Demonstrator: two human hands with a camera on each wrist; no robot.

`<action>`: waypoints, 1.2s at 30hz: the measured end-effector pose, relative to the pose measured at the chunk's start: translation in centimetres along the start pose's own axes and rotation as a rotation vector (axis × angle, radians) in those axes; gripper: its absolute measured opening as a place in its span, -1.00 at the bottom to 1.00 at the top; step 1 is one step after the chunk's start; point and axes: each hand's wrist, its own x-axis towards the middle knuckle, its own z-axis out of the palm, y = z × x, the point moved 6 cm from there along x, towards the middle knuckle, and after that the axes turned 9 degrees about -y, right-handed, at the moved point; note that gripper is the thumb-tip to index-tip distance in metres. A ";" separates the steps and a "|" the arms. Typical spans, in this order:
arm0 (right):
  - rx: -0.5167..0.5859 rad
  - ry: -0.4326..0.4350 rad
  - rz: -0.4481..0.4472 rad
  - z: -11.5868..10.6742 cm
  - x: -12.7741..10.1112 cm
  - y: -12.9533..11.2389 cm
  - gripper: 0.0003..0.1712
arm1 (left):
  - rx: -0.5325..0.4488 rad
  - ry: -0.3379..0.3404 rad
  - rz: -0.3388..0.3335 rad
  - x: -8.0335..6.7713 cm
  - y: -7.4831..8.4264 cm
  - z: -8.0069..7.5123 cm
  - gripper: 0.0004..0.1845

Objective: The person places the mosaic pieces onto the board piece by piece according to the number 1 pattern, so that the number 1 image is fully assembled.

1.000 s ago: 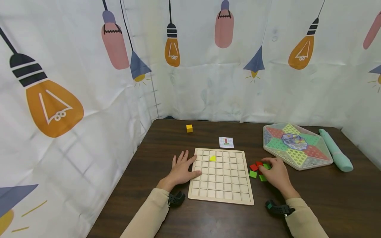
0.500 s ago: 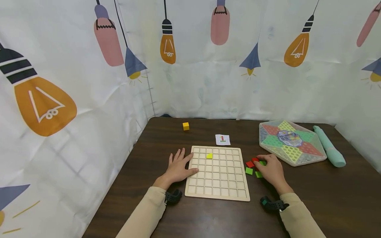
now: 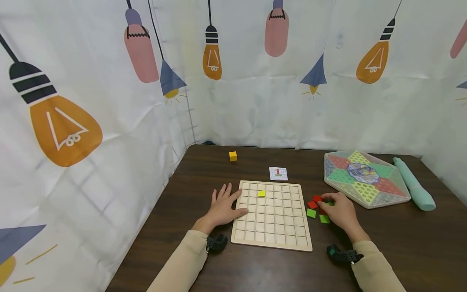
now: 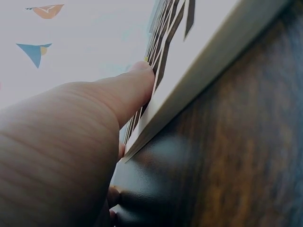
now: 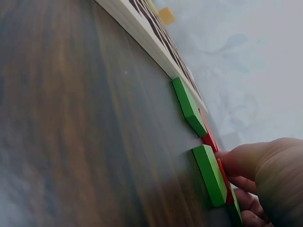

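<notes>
- A dark wooden table [image 3: 255, 267] is enclosed by a white curtain [image 3: 91, 101] printed with light bulbs.
- A hexagonal game box [image 3: 366, 178] sits at the far right with a mint-green rolled item [image 3: 414, 184] just beside it.
- A wooden grid board [image 3: 271, 214] lies between the two hands, and one yellow tile [image 3: 261, 193] sits in a cell near its far left corner.
- The left hand [image 3: 222, 207] lies flat, fingers spread and straight; its thumb presses the board's left edge, as the left wrist view shows.
- The right hand [image 3: 339, 211] is curled over a small cluster of red and green tiles [image 3: 314, 207] just right of the board. Its fingertips touch a red tile [image 5: 210, 141]; whether they actually pinch it cannot be told.
- The tiles lie left of and under those fingers, far nearer the right hand than the left, flat on the table.
- A small pattern card [image 3: 278, 173] and a yellow cube [image 3: 232, 156] lie beyond the board.
</notes>
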 end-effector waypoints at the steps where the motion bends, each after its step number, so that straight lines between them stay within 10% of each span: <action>1: -0.003 -0.001 0.003 0.0 0.0 0.0 -0.61 | 0.000 -0.002 0.001 0.0 0.0 0.0 -0.18; 23: 0.046 0.185 -0.076 -0.8 -0.2 -0.8 -0.69 | 0.000 0.000 0.007 -0.1 0.1 -0.1 -0.18; 36: 0.159 0.069 -0.157 0.1 0.0 -3.5 -0.70 | -0.003 -0.005 -0.008 0.1 -0.3 0.1 -0.17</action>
